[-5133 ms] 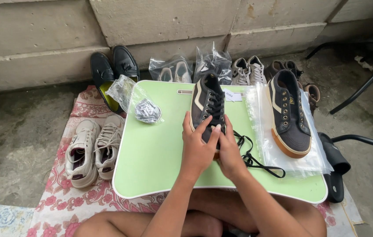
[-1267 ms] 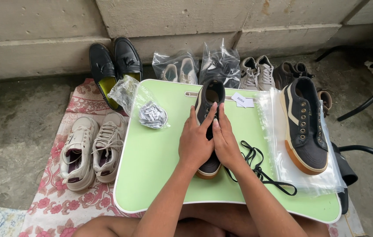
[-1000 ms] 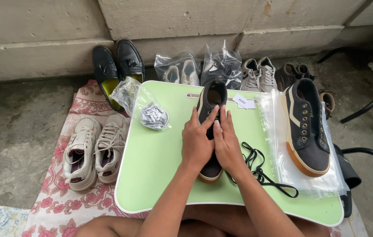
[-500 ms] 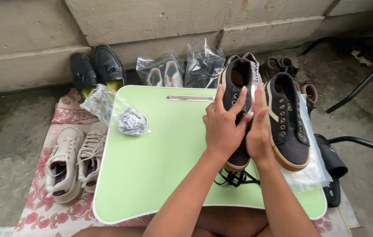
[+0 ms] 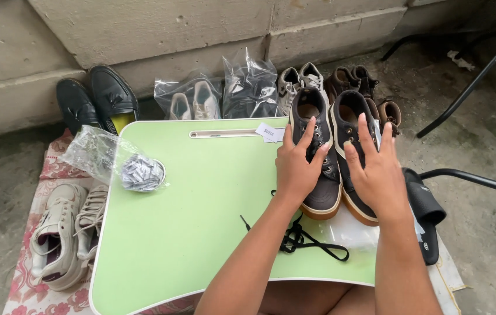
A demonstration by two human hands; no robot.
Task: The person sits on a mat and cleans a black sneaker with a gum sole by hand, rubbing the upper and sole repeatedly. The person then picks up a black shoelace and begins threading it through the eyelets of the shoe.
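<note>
Left hand (image 5: 297, 169) lies flat on the left dark sneaker (image 5: 317, 157), fingers (image 5: 307, 133) spread and extended over its lacing area, pressing down rather than gripping. Right hand (image 5: 379, 172) does the same on the right dark sneaker (image 5: 350, 151), fingers (image 5: 363, 131) splayed wide, palm over the vamp; nothing pinched or enclosed.

Both sneakers sit side by side, touching, toes toward the person, at the right end of the green counter (image 5: 201, 221). The right one rests on a clear plastic sheet (image 5: 353, 230).

Progress, as a judgement: the pair looks lined up together, but a loose black shoelace (image 5: 303, 239) lies on the counter just below the left wrist, unthreaded, so lacing appears not finished. Cannot tell how many eyelets are filled.

Further out: a crumpled clear bag of small items (image 5: 134, 169) at the counter's left, white sneakers (image 5: 64, 233) on a floral mat, bagged shoes (image 5: 224, 96) along the wall.
</note>
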